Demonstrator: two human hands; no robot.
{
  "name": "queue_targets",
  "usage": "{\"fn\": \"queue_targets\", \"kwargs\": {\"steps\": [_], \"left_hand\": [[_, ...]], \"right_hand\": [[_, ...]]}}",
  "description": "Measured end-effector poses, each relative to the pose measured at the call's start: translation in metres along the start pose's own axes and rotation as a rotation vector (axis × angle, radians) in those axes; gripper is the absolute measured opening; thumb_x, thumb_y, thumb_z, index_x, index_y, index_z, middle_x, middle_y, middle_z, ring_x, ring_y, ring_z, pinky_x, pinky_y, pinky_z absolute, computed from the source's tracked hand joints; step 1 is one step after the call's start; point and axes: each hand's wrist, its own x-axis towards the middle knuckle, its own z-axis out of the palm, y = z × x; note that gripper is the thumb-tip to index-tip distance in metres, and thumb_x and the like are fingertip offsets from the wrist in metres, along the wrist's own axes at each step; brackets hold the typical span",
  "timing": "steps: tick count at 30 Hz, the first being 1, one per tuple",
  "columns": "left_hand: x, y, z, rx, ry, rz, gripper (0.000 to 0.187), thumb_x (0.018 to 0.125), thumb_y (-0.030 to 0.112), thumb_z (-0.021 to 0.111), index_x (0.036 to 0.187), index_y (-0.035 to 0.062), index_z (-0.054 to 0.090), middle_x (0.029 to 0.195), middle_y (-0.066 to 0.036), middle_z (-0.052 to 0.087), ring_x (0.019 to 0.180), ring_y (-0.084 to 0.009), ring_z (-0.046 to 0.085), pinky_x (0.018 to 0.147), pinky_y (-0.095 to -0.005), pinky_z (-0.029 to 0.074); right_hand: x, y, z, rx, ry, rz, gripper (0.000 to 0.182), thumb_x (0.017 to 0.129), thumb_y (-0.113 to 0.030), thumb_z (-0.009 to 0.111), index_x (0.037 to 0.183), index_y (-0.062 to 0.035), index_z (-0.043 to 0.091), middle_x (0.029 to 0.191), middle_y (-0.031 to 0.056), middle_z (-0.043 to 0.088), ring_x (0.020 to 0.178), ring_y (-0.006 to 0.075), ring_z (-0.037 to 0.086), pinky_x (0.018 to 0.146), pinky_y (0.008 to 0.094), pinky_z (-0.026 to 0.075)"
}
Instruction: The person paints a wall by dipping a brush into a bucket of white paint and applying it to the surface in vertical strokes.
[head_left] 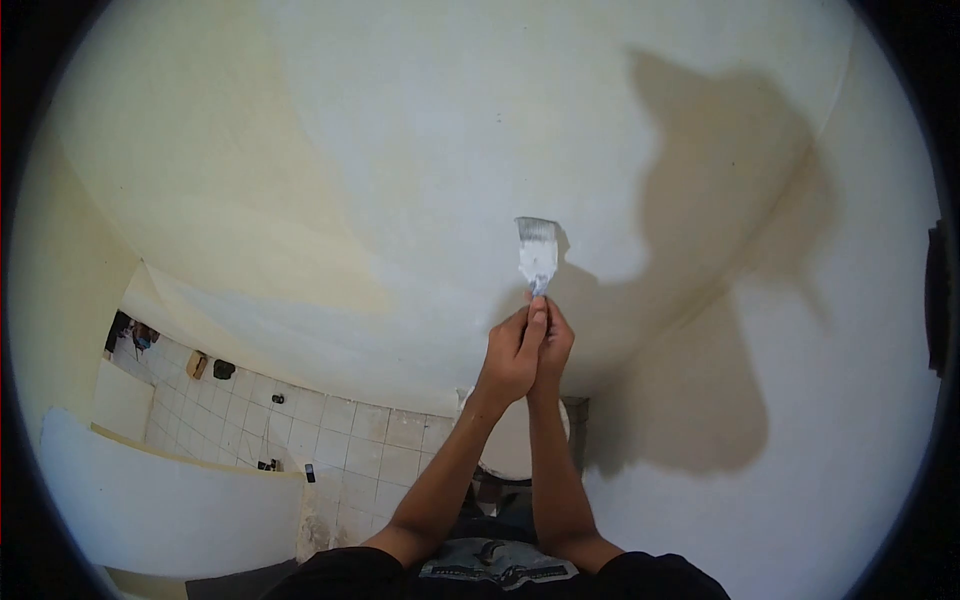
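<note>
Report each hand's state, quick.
Left hand: closed, holding the flat, grey-bristled, white-smeared paintbrush.
Right hand: closed, together with the left, on the same paintbrush; its exact grip is partly hidden.

A black shirt (608,588) carries a grey print (450,562) on its front, marked with a darker motif (492,553). Black sleeves (675,575) flank the print; both forearms (450,480) and hands (512,362) are bare.

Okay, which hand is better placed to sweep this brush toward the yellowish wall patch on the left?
Probably the left hand, narrowly: it lies on the side nearer the yellowish patch. The right hand is pressed against it, and both grip the brush by its handle.
</note>
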Motion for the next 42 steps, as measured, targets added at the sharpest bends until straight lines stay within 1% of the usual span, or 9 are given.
{"fn": "queue_targets", "kwargs": {"steps": [7, 10, 16, 23, 26, 29, 33, 38, 42], "left_hand": [[-0.024, -0.090, -0.003, 0.209, 0.023, -0.407, 0.049, 0.100, 0.038, 0.046, 0.105, -0.0069, 0.066, 0.095, -0.027, 0.069, 0.092, -0.0379, 0.068, 0.081, -0.0408, 0.051], [-0.024, -0.101, -0.005, 0.315, -0.014, -0.530, 0.051, 0.099, 0.042, 0.048, 0.105, -0.0046, 0.068, 0.096, -0.026, 0.070, 0.097, -0.0324, 0.068, 0.085, -0.0399, 0.049], [-0.024, -0.077, 0.002, 0.310, -0.033, -0.441, 0.052, 0.098, 0.041, 0.049, 0.100, -0.0085, 0.067, 0.094, -0.030, 0.068, 0.093, -0.0430, 0.067, 0.081, -0.0435, 0.051], [0.008, 0.008, 0.022, 0.106, -0.006, -0.147, 0.042, 0.101, 0.030, 0.049, 0.093, -0.0078, 0.064, 0.076, -0.021, 0.066, 0.070, -0.0219, 0.062, 0.066, -0.0352, 0.049], [0.003, 0.040, 0.026, -0.009, -0.009, -0.130, 0.035, 0.102, 0.026, 0.049, 0.099, -0.0061, 0.062, 0.079, -0.010, 0.063, 0.074, -0.0125, 0.053, 0.069, -0.0305, 0.046], [0.008, 0.031, 0.028, 0.037, -0.027, -0.108, 0.035, 0.104, 0.025, 0.047, 0.102, -0.0063, 0.062, 0.081, -0.010, 0.063, 0.077, -0.0121, 0.052, 0.071, -0.0296, 0.046], [-0.004, -0.033, 0.032, 0.056, -0.011, -0.198, 0.039, 0.102, 0.029, 0.047, 0.106, -0.0069, 0.064, 0.090, -0.017, 0.067, 0.085, -0.0196, 0.061, 0.078, -0.0337, 0.048], [-0.024, -0.098, 0.034, 0.281, -0.018, -0.439, 0.048, 0.099, 0.037, 0.048, 0.105, -0.0054, 0.067, 0.100, -0.028, 0.069, 0.099, -0.0366, 0.067, 0.087, -0.0413, 0.049], [-0.027, -0.092, 0.036, 0.326, -0.034, -0.498, 0.050, 0.099, 0.039, 0.047, 0.103, -0.0056, 0.068, 0.096, -0.030, 0.068, 0.097, -0.0412, 0.067, 0.085, -0.0439, 0.049]], "right_hand": [[-0.035, 0.101, -0.023, -0.217, 0.058, 0.220, 0.032, 0.099, -0.025, 0.059, 0.100, 0.0058, 0.068, 0.080, 0.0000, 0.062, 0.072, 0.0078, 0.053, 0.064, 0.0269, 0.045], [-0.045, 0.118, -0.030, -0.169, 0.063, 0.360, 0.031, 0.099, -0.023, 0.057, 0.093, 0.0059, 0.067, 0.078, 0.0024, 0.063, 0.073, 0.0102, 0.055, 0.065, 0.0293, 0.047], [-0.040, 0.089, -0.035, -0.119, 0.044, 0.390, 0.028, 0.098, -0.020, 0.058, 0.085, 0.0039, 0.064, 0.075, 0.0000, 0.060, 0.069, 0.0088, 0.051, 0.061, 0.0282, 0.044], [0.015, -0.007, -0.019, 0.073, 0.024, 0.198, 0.025, 0.101, -0.021, 0.058, 0.094, 0.0026, 0.065, 0.079, -0.0046, 0.054, 0.071, 0.0044, 0.047, 0.059, 0.0230, 0.039], [0.021, -0.034, -0.016, 0.040, -0.002, 0.069, 0.026, 0.102, -0.021, 0.057, 0.101, 0.0035, 0.066, 0.081, -0.0048, 0.055, 0.073, 0.0037, 0.047, 0.061, 0.0217, 0.039], [0.022, -0.021, -0.020, 0.018, -0.005, 0.032, 0.027, 0.102, -0.021, 0.057, 0.105, 0.0038, 0.067, 0.083, -0.0047, 0.055, 0.074, 0.0040, 0.048, 0.064, 0.0213, 0.041], [0.007, 0.033, -0.046, -0.129, -0.014, 0.193, 0.036, 0.100, -0.026, 0.057, 0.109, 0.0078, 0.066, 0.089, 0.0056, 0.065, 0.082, 0.0120, 0.057, 0.075, 0.0295, 0.049], [-0.026, 0.112, -0.067, -0.241, 0.048, 0.234, 0.033, 0.097, -0.024, 0.058, 0.099, 0.0069, 0.068, 0.080, 0.0079, 0.066, 0.076, 0.0124, 0.057, 0.072, 0.0308, 0.049], [-0.029, 0.111, -0.076, -0.327, -0.029, 0.437, 0.030, 0.096, -0.022, 0.058, 0.091, 0.0065, 0.067, 0.075, 0.0073, 0.065, 0.072, 0.0122, 0.056, 0.070, 0.0319, 0.048]]}}
